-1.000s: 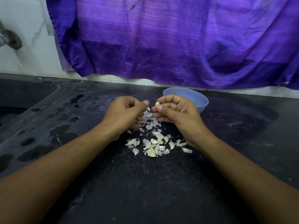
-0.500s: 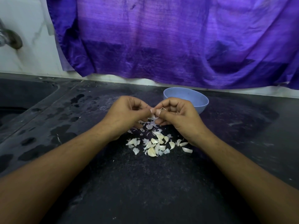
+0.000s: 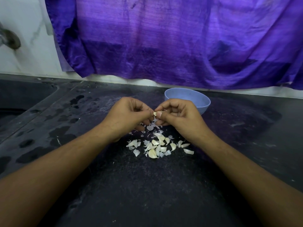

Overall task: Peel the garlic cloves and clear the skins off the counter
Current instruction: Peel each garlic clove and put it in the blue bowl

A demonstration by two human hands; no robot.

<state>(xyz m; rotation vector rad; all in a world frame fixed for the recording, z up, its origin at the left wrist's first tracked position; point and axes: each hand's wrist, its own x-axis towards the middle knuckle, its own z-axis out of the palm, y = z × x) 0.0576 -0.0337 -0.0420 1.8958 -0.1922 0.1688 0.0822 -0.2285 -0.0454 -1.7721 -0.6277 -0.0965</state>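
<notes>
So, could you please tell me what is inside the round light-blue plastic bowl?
The round light-blue plastic bowl shows only bare inner wall; no garlic is visible. Its near side and much of its bottom are hidden behind the right hand, which pinches a pale garlic clove.

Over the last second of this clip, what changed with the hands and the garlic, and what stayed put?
The left hand and right hand closed the small gap between them. A second ago only the right hand held the garlic clove, raised at its fingertips; now both hands pinch it between them, slightly lower. The pile of cloves and skins, the blue bowl and the counter are unchanged.
</notes>
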